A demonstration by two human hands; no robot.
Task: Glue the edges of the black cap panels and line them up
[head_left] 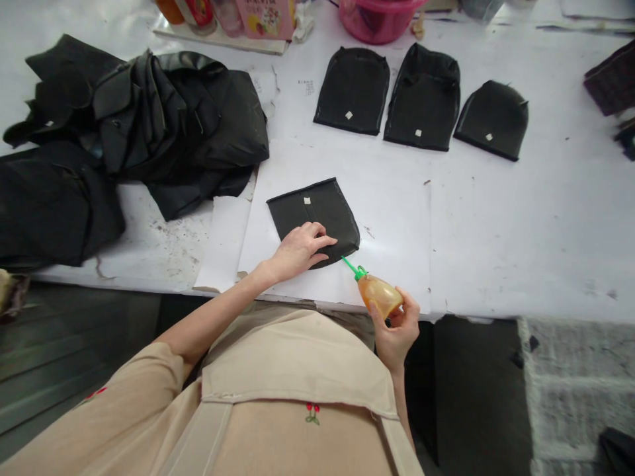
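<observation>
A black fabric or leather-like piece (317,215) with a small white square near its straight far edge lies on the white-covered table in front of me. My left hand (302,251) rests on its near part, fingers spread out over the surface. In my right hand (399,330) is a glue bottle (380,294), squeezable and amber-coloured, with a thin green nozzle. The nozzle tip is at the piece's curved near edge, just right of my left fingers; whether they touch, I cannot tell.
Three similar black pieces (351,92) lie in a row farther back. A heap of black material (178,119) covers the table's left side. Along the back stand a pink basin (380,20), a pink box (268,18) and bottles. The table's front edge (496,318) runs before me.
</observation>
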